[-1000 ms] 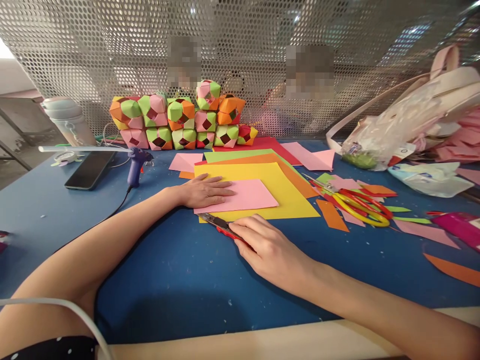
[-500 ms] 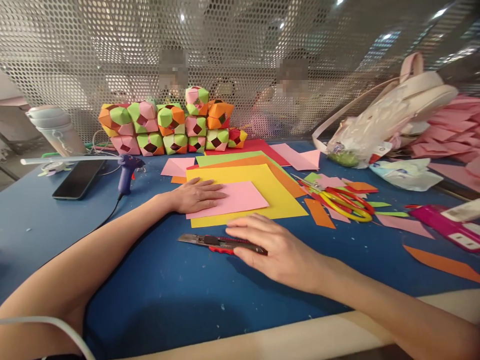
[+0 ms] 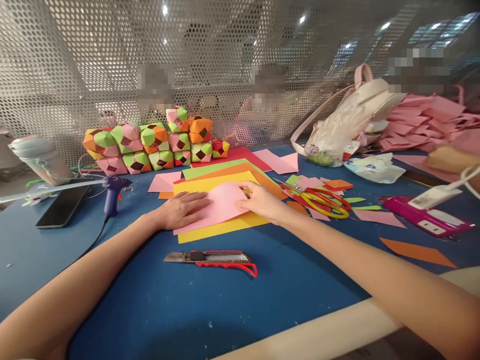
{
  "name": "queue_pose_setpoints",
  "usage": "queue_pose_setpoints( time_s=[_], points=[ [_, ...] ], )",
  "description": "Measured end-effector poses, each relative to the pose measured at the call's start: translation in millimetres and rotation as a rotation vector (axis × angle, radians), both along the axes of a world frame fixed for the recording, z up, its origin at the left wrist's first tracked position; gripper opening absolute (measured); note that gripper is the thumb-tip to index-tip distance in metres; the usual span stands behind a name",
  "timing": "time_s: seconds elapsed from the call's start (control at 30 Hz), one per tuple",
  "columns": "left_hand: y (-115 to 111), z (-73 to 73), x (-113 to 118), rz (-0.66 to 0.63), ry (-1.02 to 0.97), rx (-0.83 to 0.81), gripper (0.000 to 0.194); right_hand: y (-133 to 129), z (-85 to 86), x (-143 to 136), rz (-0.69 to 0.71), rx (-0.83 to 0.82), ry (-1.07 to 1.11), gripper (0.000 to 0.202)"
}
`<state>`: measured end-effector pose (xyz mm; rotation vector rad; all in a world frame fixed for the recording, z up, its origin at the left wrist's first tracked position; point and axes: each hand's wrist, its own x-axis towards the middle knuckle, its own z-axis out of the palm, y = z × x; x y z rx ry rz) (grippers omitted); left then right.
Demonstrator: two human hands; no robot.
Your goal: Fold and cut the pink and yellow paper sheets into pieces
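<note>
My left hand [image 3: 183, 207] lies flat with its fingers stretched over the left part of a pink sheet of paper [image 3: 221, 205]. At the sheet's right end, my right hand [image 3: 260, 200] pinches the edge, which is lifted and curves slightly upward. Beneath the pink paper is a larger yellow sheet [image 3: 198, 235], on top of orange [image 3: 221, 170] and green sheets [image 3: 198, 172]. A red-handled utility knife [image 3: 213, 261] rests on the blue table in front of the papers, its blade pointing left; neither hand touches it.
Folded paper balls [image 3: 153, 145] are stacked at the back. On the left are a glue gun [image 3: 111, 195], a phone [image 3: 62, 205] and a tumbler [image 3: 41, 160]. Scissors [image 3: 322, 202] among paper scraps, a magenta power strip [image 3: 427, 217] and a white bag [image 3: 356, 110] are on the right.
My right hand has left the utility knife, moved forward and taken hold of the pink sheet's right edge, raising it. My left hand stays flat on the sheet. The view has shifted.
</note>
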<state>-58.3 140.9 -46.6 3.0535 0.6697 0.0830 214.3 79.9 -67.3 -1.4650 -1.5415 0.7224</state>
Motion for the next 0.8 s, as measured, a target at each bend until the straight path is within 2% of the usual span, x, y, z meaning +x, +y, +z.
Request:
queue_pose_setpoints(
  time_s=[0.13, 0.33, 0.5, 0.67, 0.8],
  points=[
    [-2.9, 2.6, 0.3, 0.056, -0.048, 0.026, 0.053, 1.9, -6.6, -2.9, -0.004, 0.018, 0.133, 0.060],
    [-3.3, 0.4, -2.4, 0.185, -0.247, 0.143, 0.053, 14.5, -11.6, 17.3, -0.035, 0.088, 0.186, 0.047],
    [-2.2, 0.6, -3.1, 0.210, -0.250, 0.125, 0.054, 24.4, -13.6, 38.7, -0.107, 0.178, 0.128, 0.030],
    [-2.2, 1.9, -4.3, 0.219, -0.214, 0.092, 0.054, 22.5, -8.5, 44.8, -0.162, 0.203, 0.018, 0.010],
    [-1.1, 2.1, -5.3, 0.208, -0.210, 0.100, 0.055, 15.8, -1.9, 40.7, -0.178, 0.206, -0.073, 0.011]
  ],
)
